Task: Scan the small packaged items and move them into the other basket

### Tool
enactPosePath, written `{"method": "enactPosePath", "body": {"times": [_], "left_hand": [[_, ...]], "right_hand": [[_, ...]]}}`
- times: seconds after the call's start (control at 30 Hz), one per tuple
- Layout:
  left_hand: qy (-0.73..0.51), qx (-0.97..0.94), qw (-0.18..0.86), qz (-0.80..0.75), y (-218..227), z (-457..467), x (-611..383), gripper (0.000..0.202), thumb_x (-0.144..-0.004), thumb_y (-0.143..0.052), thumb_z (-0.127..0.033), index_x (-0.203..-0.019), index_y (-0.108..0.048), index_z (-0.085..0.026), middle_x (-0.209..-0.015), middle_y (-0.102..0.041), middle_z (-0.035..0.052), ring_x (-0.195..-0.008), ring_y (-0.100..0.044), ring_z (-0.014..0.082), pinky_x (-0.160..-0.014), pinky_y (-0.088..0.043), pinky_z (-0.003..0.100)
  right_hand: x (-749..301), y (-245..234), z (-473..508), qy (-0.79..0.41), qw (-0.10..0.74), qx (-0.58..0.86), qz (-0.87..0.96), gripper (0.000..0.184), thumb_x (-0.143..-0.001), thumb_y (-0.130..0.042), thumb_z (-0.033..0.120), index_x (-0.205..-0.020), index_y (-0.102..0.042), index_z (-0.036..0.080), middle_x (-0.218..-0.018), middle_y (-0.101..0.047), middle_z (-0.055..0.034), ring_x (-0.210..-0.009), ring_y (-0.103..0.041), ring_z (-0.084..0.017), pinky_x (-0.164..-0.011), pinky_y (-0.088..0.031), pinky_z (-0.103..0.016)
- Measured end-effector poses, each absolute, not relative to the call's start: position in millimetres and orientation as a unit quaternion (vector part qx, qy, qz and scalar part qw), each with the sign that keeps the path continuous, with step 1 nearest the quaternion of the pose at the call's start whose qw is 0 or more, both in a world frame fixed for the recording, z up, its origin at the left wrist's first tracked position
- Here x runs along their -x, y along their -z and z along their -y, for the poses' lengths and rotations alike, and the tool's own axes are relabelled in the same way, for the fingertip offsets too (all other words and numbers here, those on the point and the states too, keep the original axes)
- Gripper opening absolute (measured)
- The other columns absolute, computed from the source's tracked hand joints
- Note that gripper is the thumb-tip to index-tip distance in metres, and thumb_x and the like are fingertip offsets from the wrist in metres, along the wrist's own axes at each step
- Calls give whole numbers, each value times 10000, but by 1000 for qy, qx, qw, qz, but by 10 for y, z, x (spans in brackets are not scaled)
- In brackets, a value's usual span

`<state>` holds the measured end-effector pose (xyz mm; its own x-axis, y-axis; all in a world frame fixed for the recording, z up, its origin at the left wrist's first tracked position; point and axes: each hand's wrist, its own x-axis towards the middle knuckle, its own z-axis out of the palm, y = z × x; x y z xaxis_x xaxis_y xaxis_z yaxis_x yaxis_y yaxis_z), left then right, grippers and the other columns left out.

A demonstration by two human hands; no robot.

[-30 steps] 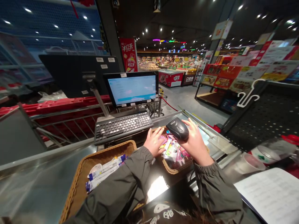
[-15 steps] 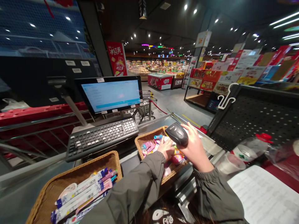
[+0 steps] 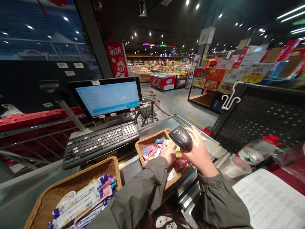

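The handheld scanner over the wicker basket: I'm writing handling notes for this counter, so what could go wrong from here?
If the right hand loosens, the handheld scanner could drop into the wicker basket below.
The left hand is in that basket, close to the scanner, so the two might bump.
The left sleeve overlaps the long packets from this view; if it is that close, it might shift them.
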<state>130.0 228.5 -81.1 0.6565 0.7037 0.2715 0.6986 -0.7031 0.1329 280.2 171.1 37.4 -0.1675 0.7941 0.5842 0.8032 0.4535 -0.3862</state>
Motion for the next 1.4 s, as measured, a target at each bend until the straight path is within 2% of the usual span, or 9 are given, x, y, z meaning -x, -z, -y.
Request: {"method": "enactPosePath", "body": {"times": [0.13, 0.27, 0.73, 1.13, 1.4], "left_hand": [[-167, -890, 5, -424, 586, -2247, -1124, 218, -780, -658, -240, -988, -721, -229, -1527, -414, 109, -1446, -276, 347, -1150, -73, 705], [-194, -880, 1, -433, 338, -2189, -786, 219, -737, -730, -243, -955, -712, -233, -1566, -347, 115, -1466, -242, 345, -1128, -108, 717], [-301, -781, -100, -538, -428, -1770, 472, 218, -774, -705, -241, -992, -699, -246, -1576, -328, 108, -1484, -211, 331, -1145, -95, 683], [-306, -721, -179, -595, -664, -1274, 1115, 248, -734, -736, -208, -977, -710, -245, -1588, -291, 129, -1481, -223, 327, -1142, -109, 680], [-284, -701, -229, -613, -715, -972, 1436, 244, -778, -726, -239, -1021, -710, -252, -1591, -274, 141, -1480, -229, 322, -1145, -100, 674]], "right_hand": [[-2798, -378, -1699, 10, 399, 515, 759, 457, -690, -611, 212, -1146, -592, 183, -1332, -543, -169, -1415, -321, -409, -1110, -269, -682], [-2753, -397, -1688, 14, 413, 498, 762, 432, -705, -626, 239, -1130, -593, 171, -1322, -541, -185, -1404, -334, -414, -1099, -306, -668], [-2250, -577, -1620, 29, 451, 418, 788, 404, -780, -613, 291, -1163, -587, 166, -1377, -497, -186, -1425, -296, -411, -1133, -281, -656], [-1620, -830, -1404, 0, 490, 323, 809, 481, -810, -635, 338, -1255, -543, 177, -1423, -457, -179, -1440, -266, -410, -1139, -268, -658], [-1140, -702, -1270, -46, 417, 317, 850, 416, -762, -618, 235, -1171, -608, 163, -1407, -481, -175, -1443, -264, -402, -1130, -263, -666]]}}
